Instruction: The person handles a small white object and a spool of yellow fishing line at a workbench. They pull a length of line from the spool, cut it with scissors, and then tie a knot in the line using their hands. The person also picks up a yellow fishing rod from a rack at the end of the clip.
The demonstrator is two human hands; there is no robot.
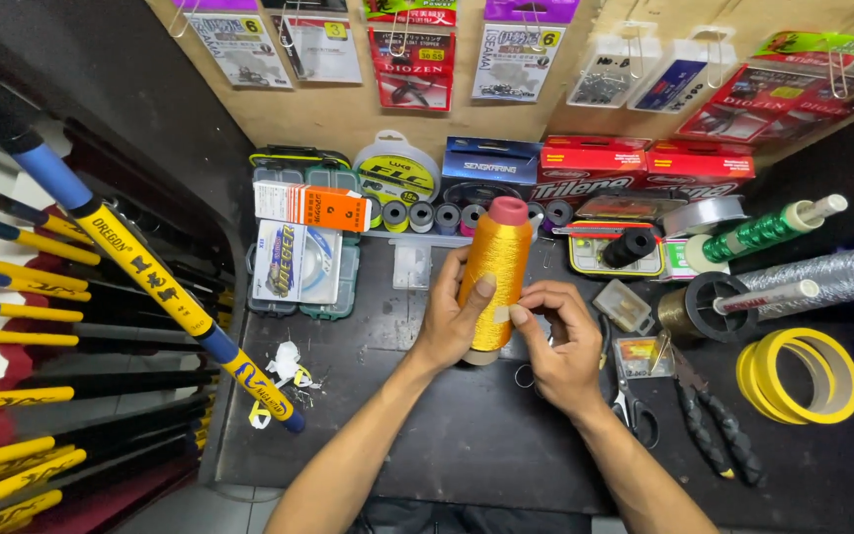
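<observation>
Left hand (pixel 450 321) wraps the lower half of a tall spool of golden-yellow thread (pixel 495 272), thumb laid up its front, fingers closed around the back. Spool stands upright on the black tabletop (pixel 467 445), pink cap on top, near the middle of the bench. Right hand (pixel 562 346) sits just beside the spool's lower right side, fingers curled, index fingertip and thumb pinched together against the thread surface; whether a loose strand is caught between them is too fine to tell.

Right of that hand: scissors (pixel 630 400) and dark-handled pliers (pixel 709 420) lying flat, then a roll of yellow tape (pixel 803 374) well apart toward the edge. Behind those, a green thread spool (pixel 763 230) and a silver one (pixel 822 272), both lying on their sides. Behind the golden spool, a row of small line spools (pixel 427 216) and a clear tackle box (pixel 298 259) to the left. A yellow-and-blue fishing rod (pixel 150 272) crosses diagonally at far left, more rods racked beneath. Packets of hooks (pixel 412 64) hang on the board above.
</observation>
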